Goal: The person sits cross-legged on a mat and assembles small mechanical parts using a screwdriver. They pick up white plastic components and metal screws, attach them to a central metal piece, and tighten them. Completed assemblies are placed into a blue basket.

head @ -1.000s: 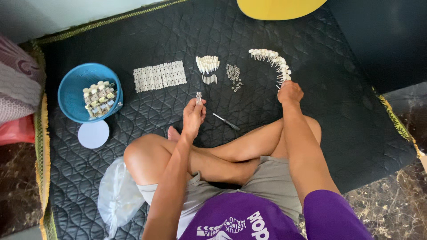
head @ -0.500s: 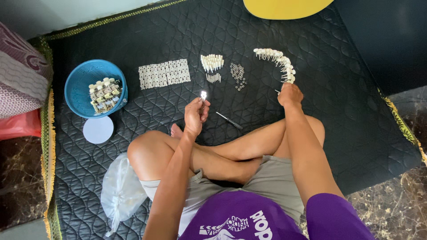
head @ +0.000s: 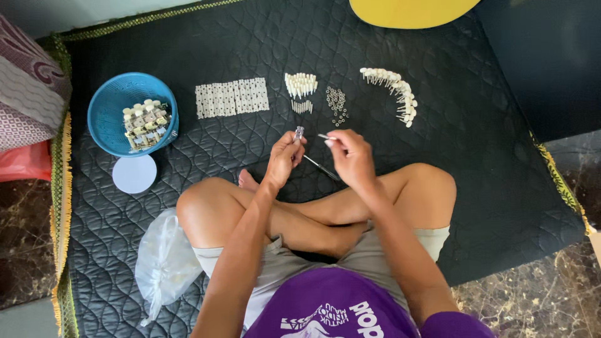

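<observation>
Both hands over the mat (head: 438, 163): left hand (head: 283, 159) fingers pinch a small metal part (head: 298, 133), right hand (head: 350, 156) pinches a thin pin (head: 325, 136). Slip risk: tiny pin could drop into the quilting.

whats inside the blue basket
The blue basket holds a cluster of small cream and metal parts, piled toward its right side. The rest of its floor looks bare. What lies under the pile is covered.
</observation>
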